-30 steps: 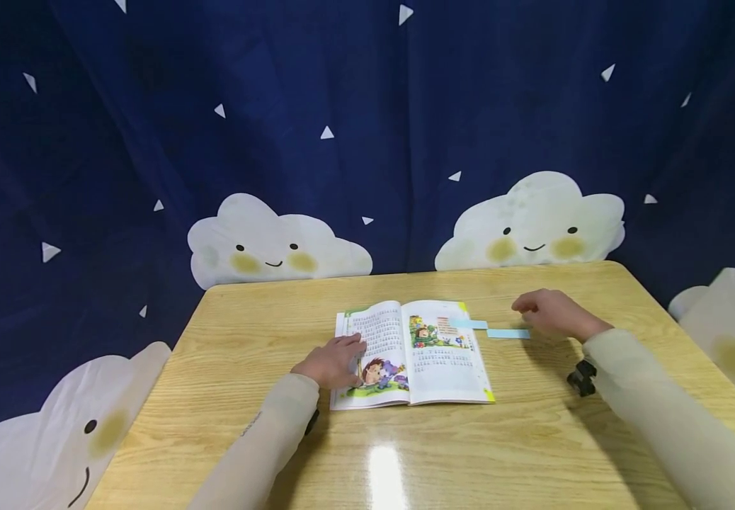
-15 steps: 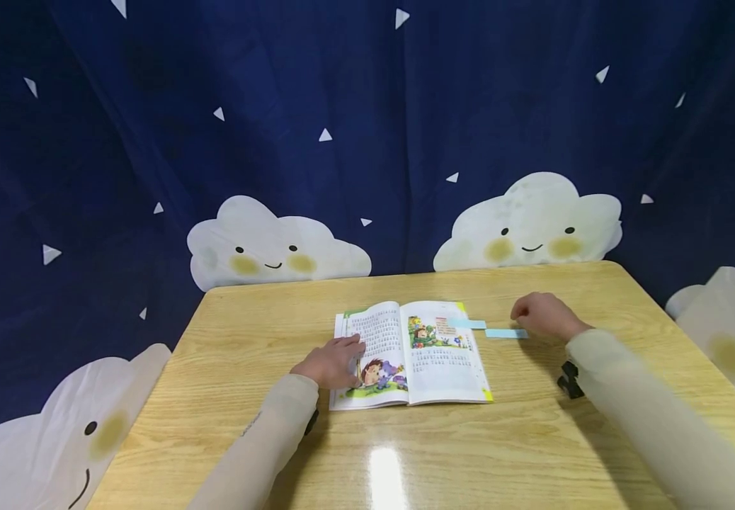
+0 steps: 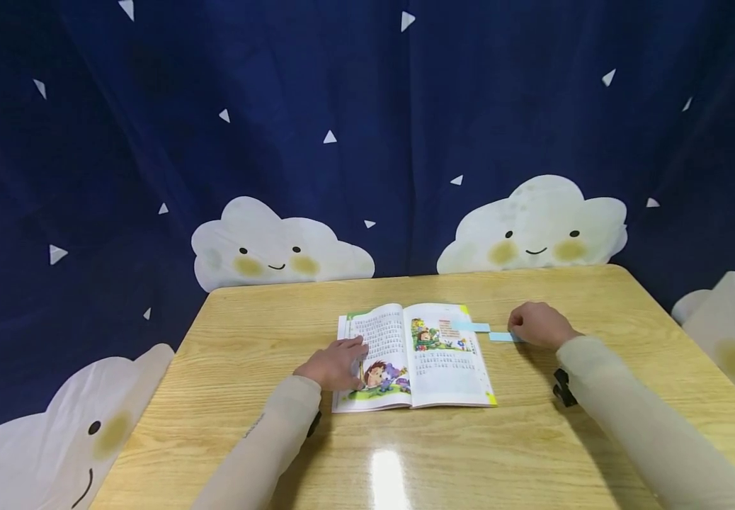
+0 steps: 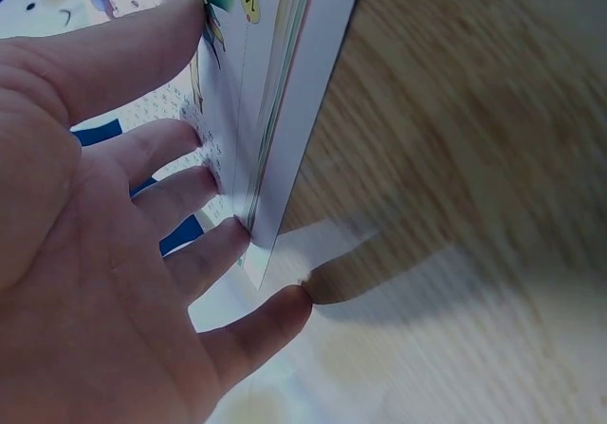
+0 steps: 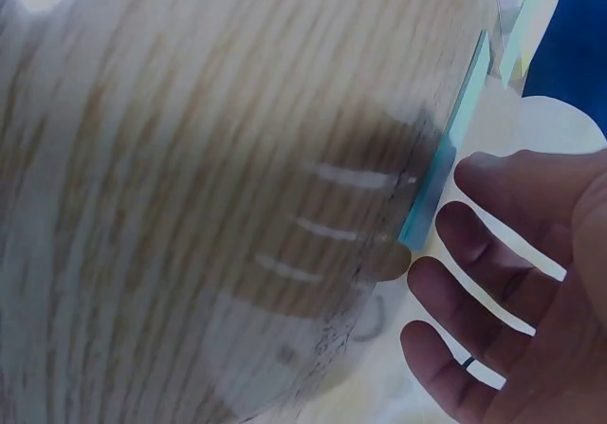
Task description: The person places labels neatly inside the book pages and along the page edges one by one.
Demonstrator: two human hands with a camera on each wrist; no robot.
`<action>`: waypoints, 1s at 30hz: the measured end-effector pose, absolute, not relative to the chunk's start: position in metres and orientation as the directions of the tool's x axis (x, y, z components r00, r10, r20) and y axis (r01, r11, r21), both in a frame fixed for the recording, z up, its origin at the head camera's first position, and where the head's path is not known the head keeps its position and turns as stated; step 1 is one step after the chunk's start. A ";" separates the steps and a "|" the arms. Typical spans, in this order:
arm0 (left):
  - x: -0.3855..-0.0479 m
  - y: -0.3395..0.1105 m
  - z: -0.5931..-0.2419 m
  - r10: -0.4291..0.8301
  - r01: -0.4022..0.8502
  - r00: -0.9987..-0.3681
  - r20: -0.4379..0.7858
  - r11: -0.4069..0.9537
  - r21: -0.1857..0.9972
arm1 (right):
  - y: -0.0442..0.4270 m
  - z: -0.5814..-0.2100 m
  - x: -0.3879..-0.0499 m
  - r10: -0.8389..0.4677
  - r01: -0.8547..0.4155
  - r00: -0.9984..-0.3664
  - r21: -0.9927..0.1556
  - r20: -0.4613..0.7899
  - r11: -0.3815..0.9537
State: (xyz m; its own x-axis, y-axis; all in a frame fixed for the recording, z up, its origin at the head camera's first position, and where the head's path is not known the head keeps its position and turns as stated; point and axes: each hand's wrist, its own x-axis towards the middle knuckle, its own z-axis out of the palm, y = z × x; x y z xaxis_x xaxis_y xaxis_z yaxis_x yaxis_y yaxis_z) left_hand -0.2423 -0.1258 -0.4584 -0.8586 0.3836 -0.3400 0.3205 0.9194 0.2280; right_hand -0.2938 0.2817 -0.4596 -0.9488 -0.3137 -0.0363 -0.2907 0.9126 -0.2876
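Note:
An open illustrated book (image 3: pixel 444 386) lies on the table. My left hand (image 3: pixel 335 363) rests on its left page; in the left wrist view its fingers (image 4: pixel 175 196) are spread over the page, the little finger past the edge. A light blue paper strip (image 3: pixel 471 326) lies across the right page and sticks out beyond its edge. Just right of it, a second light blue strip (image 3: pixel 501 337), which looks like a thin sticky-note pad (image 5: pixel 446 163), lies on the table. My right hand (image 3: pixel 541 326) is at this pad's right end, fingers loosely bent; whether they touch it is unclear.
The wooden table (image 3: pixel 259 333) carries the book and pad, with a light reflection near its front. A dark blue curtain (image 3: pixel 316 64) with white clouds hangs behind and beside it. Black wrist devices (image 3: pixel 563 388) sit under the forearms.
My right hand has come down and slightly left, its fingers now covering the right end of the blue pad. The left hand stays on the book.

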 end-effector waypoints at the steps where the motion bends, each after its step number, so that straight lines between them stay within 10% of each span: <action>1: -0.242 -0.126 -0.458 0.382 0.319 -0.859 -0.342 0.920 0.226 | 0.282 -0.460 -0.294 -0.314 -0.290 -0.949 -0.293 -0.037 0.911; 30: -0.241 -0.127 -0.459 0.371 0.297 -0.861 -0.348 0.922 0.248 | 0.284 -0.464 -0.295 -0.273 -0.230 -0.954 -0.274 -0.127 0.934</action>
State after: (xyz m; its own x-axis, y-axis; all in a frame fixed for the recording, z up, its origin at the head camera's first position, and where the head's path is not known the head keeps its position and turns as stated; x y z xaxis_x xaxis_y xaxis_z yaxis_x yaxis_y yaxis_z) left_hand -0.2413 -0.1269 -0.4594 -0.8612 0.3707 -0.3478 0.2967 0.9222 0.2482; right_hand -0.2951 0.2842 -0.4637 -0.9536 -0.2728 -0.1274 -0.2305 0.9337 -0.2741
